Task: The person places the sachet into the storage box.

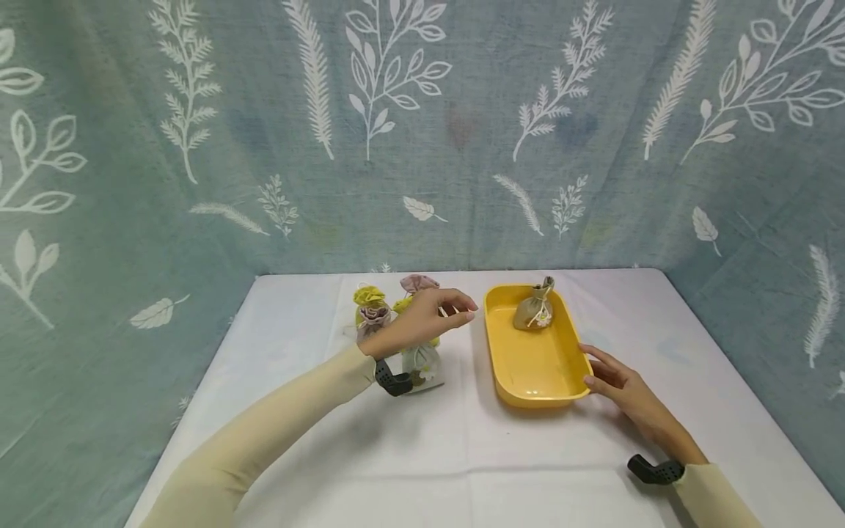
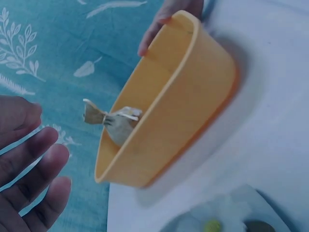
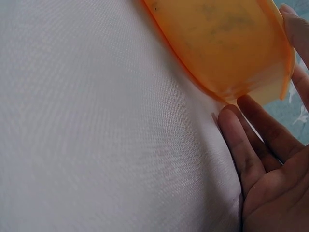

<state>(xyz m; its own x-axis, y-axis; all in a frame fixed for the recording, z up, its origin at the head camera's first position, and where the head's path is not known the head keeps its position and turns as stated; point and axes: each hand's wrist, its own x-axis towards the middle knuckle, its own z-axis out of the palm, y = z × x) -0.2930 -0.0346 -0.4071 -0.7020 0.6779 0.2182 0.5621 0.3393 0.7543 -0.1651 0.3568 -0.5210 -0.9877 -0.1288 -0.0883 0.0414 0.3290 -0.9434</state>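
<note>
My left hand [image 1: 425, 320] hovers with relaxed fingers and nothing in them, between a cluster of small drawstring pouches [image 1: 370, 297] and a yellow plastic tub [image 1: 528, 367]. In the left wrist view its fingers [image 2: 55, 162] are apart from the tub. Inside the tub, toward its far end, a tan drawstring pouch [image 1: 533, 312] with a white flower stands upright. At the tub's near right corner, my right hand [image 1: 620, 385] holds the rim. The right wrist view shows other fingers [image 3: 236, 133] low against the tub's outer wall. My left forearm and hand partly hide the clustered pouches.
The pouches, yellow, mauve and grey-green, stand close together left of the tub. A white cloth [image 1: 409, 455] covers the table. Behind and at both sides hangs a teal curtain [image 1: 462, 183] with white leaf prints. Each wrist wears a black strap [image 1: 392, 379].
</note>
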